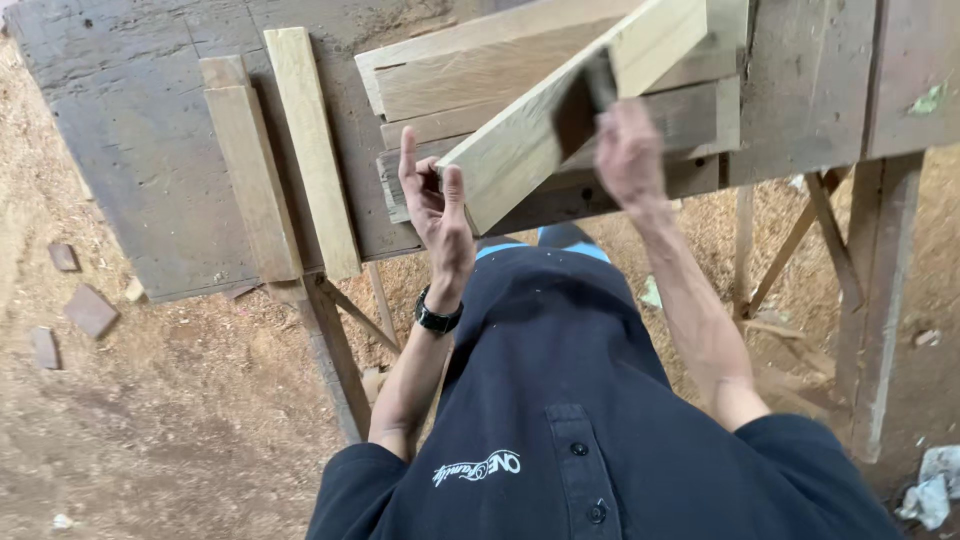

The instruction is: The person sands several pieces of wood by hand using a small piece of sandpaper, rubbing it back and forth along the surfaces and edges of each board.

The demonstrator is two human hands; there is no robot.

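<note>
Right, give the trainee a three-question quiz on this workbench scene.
1. True or false: the left hand grips the near end of the pale plank with fingers closed around it.
2. What does the right hand hold against the plank: A) a dark blade-like tool, B) a paintbrush, C) a tape measure?
3. What is worn on the left wrist?

Key
1. False: the hand is open, its palm against the plank's end.
2. A
3. A black watch
</note>
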